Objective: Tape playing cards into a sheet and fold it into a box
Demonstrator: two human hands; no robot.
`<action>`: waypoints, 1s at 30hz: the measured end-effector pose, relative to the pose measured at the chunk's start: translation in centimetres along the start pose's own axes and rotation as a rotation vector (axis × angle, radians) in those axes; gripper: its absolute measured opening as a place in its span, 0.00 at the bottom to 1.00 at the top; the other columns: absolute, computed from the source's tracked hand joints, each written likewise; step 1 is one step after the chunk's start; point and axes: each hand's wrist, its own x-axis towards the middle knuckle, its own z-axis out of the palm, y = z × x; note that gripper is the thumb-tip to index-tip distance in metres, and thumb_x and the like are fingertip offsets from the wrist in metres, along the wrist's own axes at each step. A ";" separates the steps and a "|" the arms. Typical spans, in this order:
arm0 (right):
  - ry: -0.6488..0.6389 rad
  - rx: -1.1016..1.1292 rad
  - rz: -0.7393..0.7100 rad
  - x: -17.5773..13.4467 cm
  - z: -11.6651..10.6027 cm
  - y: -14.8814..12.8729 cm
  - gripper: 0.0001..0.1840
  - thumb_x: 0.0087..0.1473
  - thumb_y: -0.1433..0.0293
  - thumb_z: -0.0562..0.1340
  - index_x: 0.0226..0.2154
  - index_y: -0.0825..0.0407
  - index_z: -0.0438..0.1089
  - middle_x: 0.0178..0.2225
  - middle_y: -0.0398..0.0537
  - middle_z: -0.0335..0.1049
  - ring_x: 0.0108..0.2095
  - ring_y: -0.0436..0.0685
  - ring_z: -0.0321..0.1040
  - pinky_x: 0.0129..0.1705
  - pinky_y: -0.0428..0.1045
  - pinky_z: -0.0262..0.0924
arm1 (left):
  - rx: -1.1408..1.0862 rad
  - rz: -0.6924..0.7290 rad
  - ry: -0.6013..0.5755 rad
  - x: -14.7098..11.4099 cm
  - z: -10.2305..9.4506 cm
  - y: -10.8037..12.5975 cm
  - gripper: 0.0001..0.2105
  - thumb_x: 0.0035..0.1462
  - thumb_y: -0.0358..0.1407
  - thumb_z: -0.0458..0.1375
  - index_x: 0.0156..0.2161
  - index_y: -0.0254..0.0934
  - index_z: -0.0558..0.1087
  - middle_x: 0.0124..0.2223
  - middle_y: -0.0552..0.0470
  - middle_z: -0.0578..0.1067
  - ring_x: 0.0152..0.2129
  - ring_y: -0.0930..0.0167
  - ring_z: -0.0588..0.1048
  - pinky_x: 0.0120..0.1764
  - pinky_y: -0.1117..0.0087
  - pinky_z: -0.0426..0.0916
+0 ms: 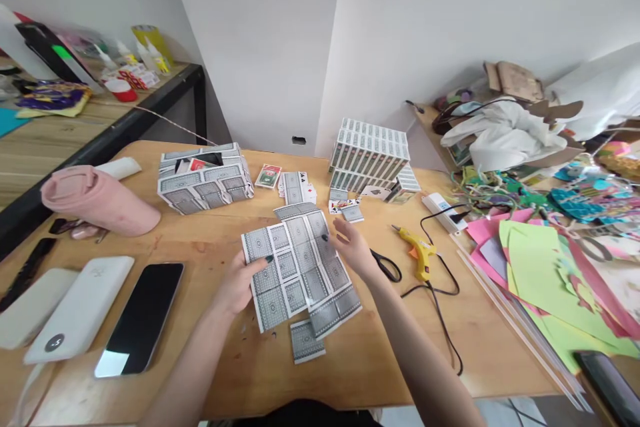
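A panel of joined playing cards [287, 263], grey patterned backs up, is tilted above the table in front of me. My left hand [243, 277] is closed on its left edge, thumb on top, other fingers hidden underneath. At the panel's upper right edge, my right hand [350, 243] has its thumb on the cards and its fingers bent beside the edge. Under the panel's lower end lies a loose card [306, 341]. Behind it are a pile of cards [296, 187], a green-and-red card box [269, 175] and some small cut cards [353, 212].
A card-covered box [205, 180] stands at the back left, a card-built block structure [370, 153] at the back right. Right of my hands lie black-handled scissors [387, 267] and a corded yellow glue gun [419, 250]. A phone [143, 317], power bank [83, 307] and pink pouch [100, 200] are left.
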 end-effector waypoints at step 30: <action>-0.128 0.377 -0.137 0.1 -0.5 -0.9 0.23 0.42 0.66 0.67 0.44 0.47 0.67 0.41 0.45 0.73 0.40 0.58 0.70 0.46 0.54 0.63 | 0.646 0.434 0.037 2.0 1.6 2.0 0.17 0.54 0.51 0.51 0.34 0.37 0.67 0.27 0.56 0.69 0.26 0.72 0.67 0.32 0.73 0.61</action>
